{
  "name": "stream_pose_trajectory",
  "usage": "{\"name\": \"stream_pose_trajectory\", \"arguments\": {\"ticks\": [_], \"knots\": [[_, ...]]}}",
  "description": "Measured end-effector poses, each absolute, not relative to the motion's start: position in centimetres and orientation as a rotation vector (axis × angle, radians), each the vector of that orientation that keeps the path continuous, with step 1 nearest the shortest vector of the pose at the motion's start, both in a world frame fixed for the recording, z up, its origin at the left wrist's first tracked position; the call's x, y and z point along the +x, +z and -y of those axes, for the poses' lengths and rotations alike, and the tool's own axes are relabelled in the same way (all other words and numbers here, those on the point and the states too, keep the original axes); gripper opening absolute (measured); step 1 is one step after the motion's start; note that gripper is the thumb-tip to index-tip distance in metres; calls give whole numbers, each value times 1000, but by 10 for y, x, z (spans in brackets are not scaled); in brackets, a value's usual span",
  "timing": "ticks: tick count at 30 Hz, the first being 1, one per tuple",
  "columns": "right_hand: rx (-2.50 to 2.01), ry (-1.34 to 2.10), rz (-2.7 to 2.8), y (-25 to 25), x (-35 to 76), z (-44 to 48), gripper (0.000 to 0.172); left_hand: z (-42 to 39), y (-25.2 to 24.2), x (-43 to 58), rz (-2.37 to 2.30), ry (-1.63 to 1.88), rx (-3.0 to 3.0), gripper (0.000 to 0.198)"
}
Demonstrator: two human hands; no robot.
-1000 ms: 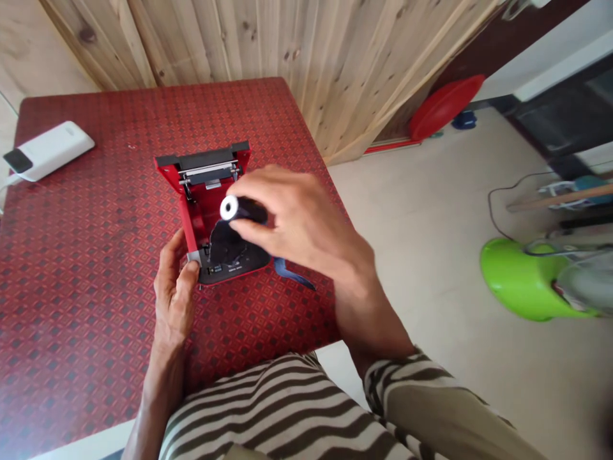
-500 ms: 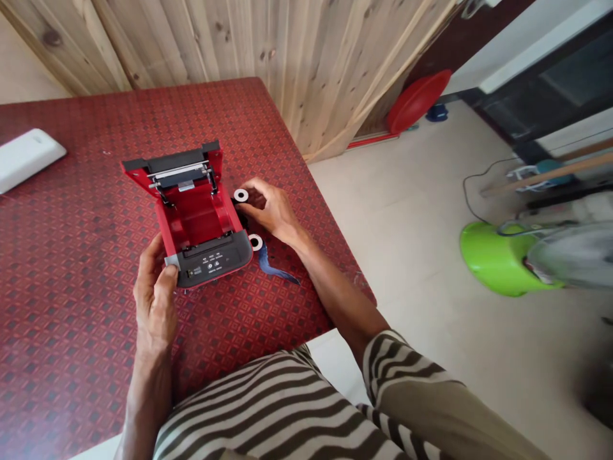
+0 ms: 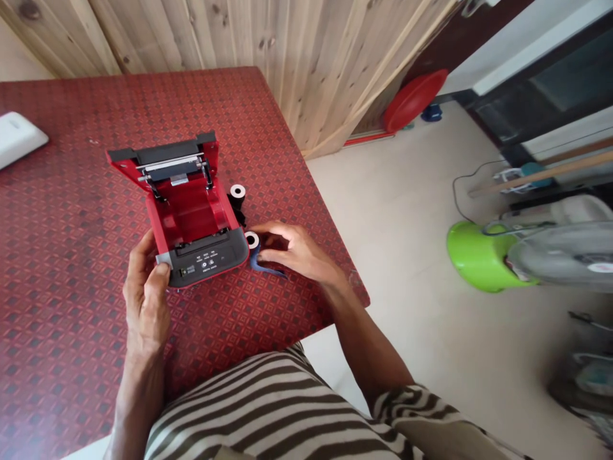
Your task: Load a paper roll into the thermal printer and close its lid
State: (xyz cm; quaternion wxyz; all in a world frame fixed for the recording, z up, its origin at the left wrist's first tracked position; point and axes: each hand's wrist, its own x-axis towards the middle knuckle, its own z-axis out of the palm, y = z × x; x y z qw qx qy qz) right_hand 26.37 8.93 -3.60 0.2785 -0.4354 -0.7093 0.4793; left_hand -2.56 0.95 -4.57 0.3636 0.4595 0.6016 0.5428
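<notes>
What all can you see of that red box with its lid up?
The red box, glossy and plastic-looking, sits on the patterned table, its black-edged red lid tilted up at the far side. A silvery bar crosses the lid's underside. The hollow inside is red; the black front panel bears small white markings. The left hand touches its near-left corner, thumb on top.

From my remote station I am counting two bare hands, one left hand and one right hand, plus one printer and two rolls: one black roll, one blue roll. I am also seeing one table, one white block, one red disc and one green tub.
</notes>
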Motion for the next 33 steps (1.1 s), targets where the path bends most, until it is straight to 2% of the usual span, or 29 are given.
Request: {"name": "stream_pose_trajectory", "arguments": {"ticks": [3,5,10,12,16,18,29,33], "knots": [[-1158,1243,1807,-43,254,-84,27,-10,-46,-25,-1523,1409,1179,59],[-1137,1194,1788,-34,257,-83,25,-9,-46,-25,-1508,1416,1175,57],[-954,796,2023,29,258,-93,33,-8,-44,-24,-1569,1400,1199,56],[-856,607,2232,48,239,-105,29,-8,-42,-24,-1575,1397,1201,55],[-808,330,2587,45,178,-131,17,-8,-40,-26,-1527,1401,1204,53],[-858,252,2677,37,154,-136,19,-9,-39,-27,-1520,1394,1212,54],[-1152,262,3051,56,125,-142,37,-7,-28,-20,-1551,1372,1207,48],[-1157,345,3040,54,126,-146,36,-7,-32,-22,-1530,1396,1224,50]]}}
